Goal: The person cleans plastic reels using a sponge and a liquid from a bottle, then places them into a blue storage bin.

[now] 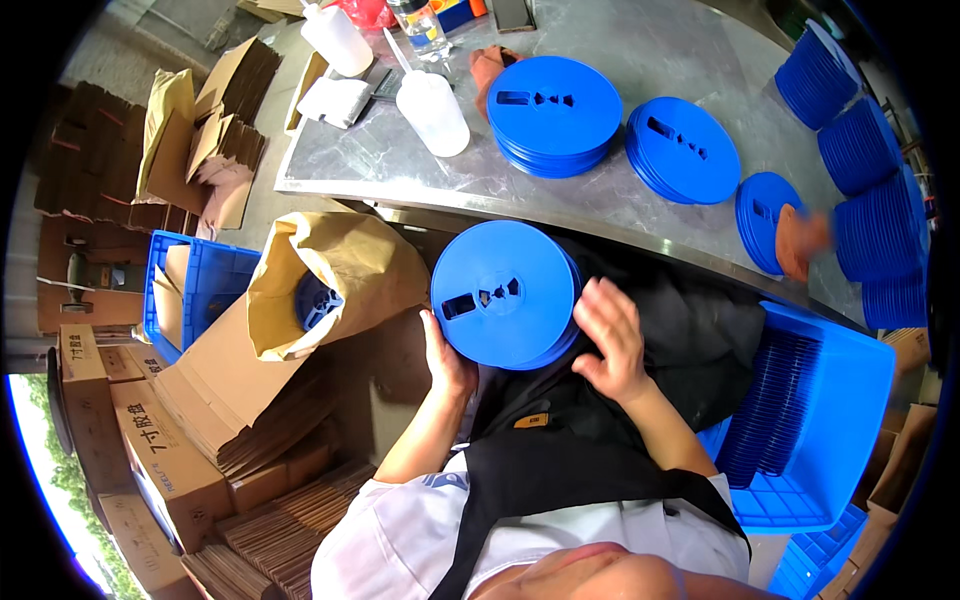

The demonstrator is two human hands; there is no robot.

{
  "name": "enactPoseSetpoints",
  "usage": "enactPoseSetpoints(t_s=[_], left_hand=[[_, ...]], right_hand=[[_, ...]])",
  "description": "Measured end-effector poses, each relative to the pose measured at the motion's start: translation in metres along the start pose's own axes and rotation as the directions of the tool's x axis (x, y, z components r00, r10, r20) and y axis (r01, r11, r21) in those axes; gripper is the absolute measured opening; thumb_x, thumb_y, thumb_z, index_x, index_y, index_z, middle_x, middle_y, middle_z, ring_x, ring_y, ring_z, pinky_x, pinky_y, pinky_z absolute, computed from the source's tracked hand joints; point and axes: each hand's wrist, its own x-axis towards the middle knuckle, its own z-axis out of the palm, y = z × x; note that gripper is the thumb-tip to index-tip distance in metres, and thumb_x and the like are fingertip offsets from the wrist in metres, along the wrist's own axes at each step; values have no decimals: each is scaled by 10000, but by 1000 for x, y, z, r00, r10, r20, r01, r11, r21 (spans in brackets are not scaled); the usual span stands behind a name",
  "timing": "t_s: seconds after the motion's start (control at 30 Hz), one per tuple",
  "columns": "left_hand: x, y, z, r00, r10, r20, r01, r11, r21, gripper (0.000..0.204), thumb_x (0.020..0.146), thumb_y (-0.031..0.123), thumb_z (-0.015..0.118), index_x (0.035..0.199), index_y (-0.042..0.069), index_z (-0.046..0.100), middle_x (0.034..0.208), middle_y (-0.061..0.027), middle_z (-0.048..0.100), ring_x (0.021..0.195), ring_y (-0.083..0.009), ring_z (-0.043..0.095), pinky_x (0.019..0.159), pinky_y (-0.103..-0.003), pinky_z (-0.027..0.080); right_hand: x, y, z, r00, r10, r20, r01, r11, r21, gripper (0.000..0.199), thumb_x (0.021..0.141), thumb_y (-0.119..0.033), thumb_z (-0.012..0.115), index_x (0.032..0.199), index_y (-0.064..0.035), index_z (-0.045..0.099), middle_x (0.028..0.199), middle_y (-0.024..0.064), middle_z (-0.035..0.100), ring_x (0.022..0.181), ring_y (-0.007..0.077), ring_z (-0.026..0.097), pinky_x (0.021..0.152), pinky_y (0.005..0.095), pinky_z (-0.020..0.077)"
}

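Note:
A stack of round blue plastic reel discs (510, 325) is held up in front of my lap, its top face tilted toward me. That face has a rectangular slot and a few small cut-outs near the centre. My left hand (452, 362) grips the stack at its lower left edge; the thumb shows and the other fingers are hidden behind. Flat and with fingers stretched, my right hand (612, 340) is at the stack's right edge. A yellowish paper sack (375, 265) with blue discs (318, 302) inside stands just left of the stack.
A metal table (350, 180) lies ahead, bearing disc stacks (555, 105), another stack (690, 150) and white squeeze bottles (432, 115). Beside a third stack (765, 215) is a blurred orange-brown cloth or glove (795, 243). A blue crate (830, 440) of discs stands right; cartons (165, 450) fill the left.

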Motion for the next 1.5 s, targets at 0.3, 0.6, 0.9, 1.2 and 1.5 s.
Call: enactPoseSetpoints(t_s=[0.3, 0.6, 0.9, 1.2, 1.5], left_hand=[[6, -6, 20, 947, 288, 145, -297, 954, 41, 565, 921, 486, 444, 1366, 154, 339, 1370, -72, 390, 1250, -240, 396, 1063, -421, 307], [97, 76, 172, 861, 373, 345, -404, 915, 20, 577, 942, 497, 412, 1363, 107, 363, 1341, -83, 422, 1229, -215, 396, 1046, -373, 307], [222, 63, 222, 906, 277, 321, -349, 917, 192, 639, 953, 504, 362, 1383, 32, 352, 1406, -133, 387, 1288, -241, 359, 1080, -338, 247], [194, 63, 219, 836, 408, 366, -530, 775, 345, 585, 976, 452, 344, 1408, 58, 328, 1422, -123, 350, 1320, -229, 304, 1088, -338, 221], [195, 69, 218, 658, 598, 458, -729, 351, 588, 549, 1000, 434, 217, 1437, 110, 296, 1478, -199, 252, 1395, -340, 157, 1133, -403, 98]], right_hand=[[18, -4, 54, 860, 511, 3, -304, 506, 807, 787, 911, -539, 420, 1426, 13, 196, 1461, 169, 266, 1347, 256, 258, 1104, 376, 181], [169, 26, -12, 760, 545, -355, -51, 594, 803, 464, 964, -338, 418, 1324, -48, 377, 1345, 104, 394, 1255, 203, 348, 1064, 348, 245], [234, 119, -3, 710, 602, -365, -165, 646, 745, 480, 961, -424, 426, 1281, -67, 434, 1244, 121, 487, 1165, 219, 444, 1018, 336, 311], [221, 130, -2, 721, 621, -307, -271, 660, 701, 499, 978, -389, 387, 1351, -59, 421, 1333, 146, 476, 1244, 240, 435, 1039, 331, 318], [229, 129, 3, 747, 431, -505, -266, 891, 368, 519, 998, -367, 283, 1423, -70, 309, 1515, 153, 185, 1415, 295, 114, 1142, 392, 100]])
